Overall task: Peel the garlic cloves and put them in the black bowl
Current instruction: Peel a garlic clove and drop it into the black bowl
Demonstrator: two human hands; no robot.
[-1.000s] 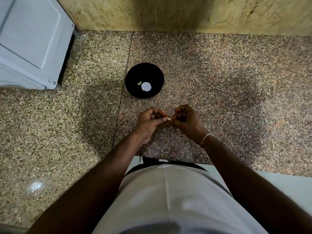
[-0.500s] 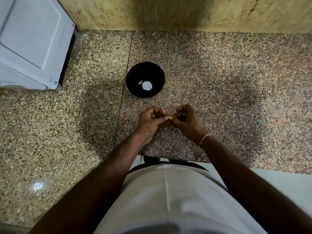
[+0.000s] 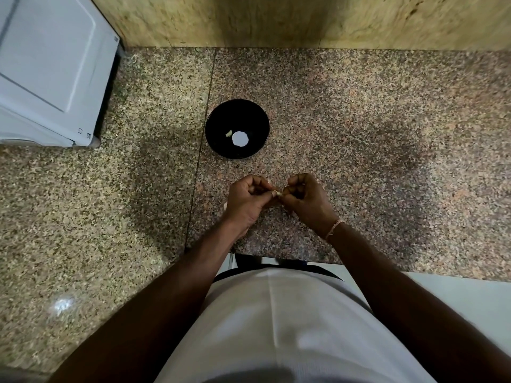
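A small pale garlic clove [image 3: 277, 193] is pinched between the fingertips of my left hand [image 3: 246, 201] and my right hand [image 3: 307, 200], held just above the speckled granite counter [image 3: 359, 134]. Both hands have curled fingers and meet at the clove; most of it is hidden by them. The black bowl [image 3: 218, 120] stands on the counter a short way beyond my hands. Inside it lies one small peeled clove [image 3: 229, 133] beside a bright round reflection.
A white appliance [image 3: 49, 70] stands at the far left on the counter. A tan stone wall [image 3: 304, 20] runs along the back. The counter's front edge is near my body, with pale floor [image 3: 456, 299] to the right.
Almost nothing differs. My hands stay together on the clove, with only slight finger motion, and the view has shifted a little.
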